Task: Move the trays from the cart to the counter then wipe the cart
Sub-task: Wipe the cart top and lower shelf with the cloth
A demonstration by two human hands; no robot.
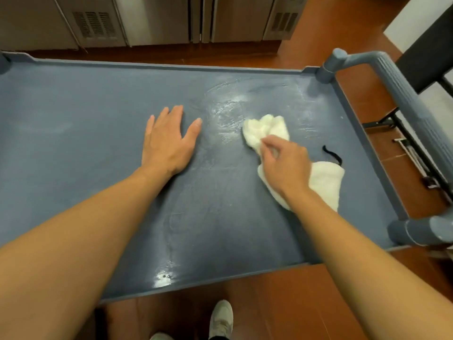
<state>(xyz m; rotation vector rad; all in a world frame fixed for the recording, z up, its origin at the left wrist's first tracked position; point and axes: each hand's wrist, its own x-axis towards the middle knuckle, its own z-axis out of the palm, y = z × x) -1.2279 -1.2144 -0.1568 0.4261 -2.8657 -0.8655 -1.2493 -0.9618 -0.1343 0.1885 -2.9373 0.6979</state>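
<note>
The blue-grey cart (pixel 81 148) fills most of the head view, its top shelf bare of trays. My left hand (pixel 168 141) lies flat on the shelf near the middle, fingers spread, holding nothing. My right hand (pixel 284 165) pinches a white cloth (pixel 326 182) that is bunched up on the right part of the shelf. Part of the cloth sticks out beyond my fingers and part trails back under my wrist. Wet streaks (pixel 228 111) shine on the shelf just beyond the cloth. A thin black loop (pixel 332 154) sits beside the cloth.
The cart's handle bar (pixel 402 94) runs along the right side. Steel cabinets (pixel 157 18) stand beyond the far rim across a strip of red-brown floor. A black frame on legs (pixel 426 62) stands at the far right. My shoe (pixel 220 317) shows below the near rim.
</note>
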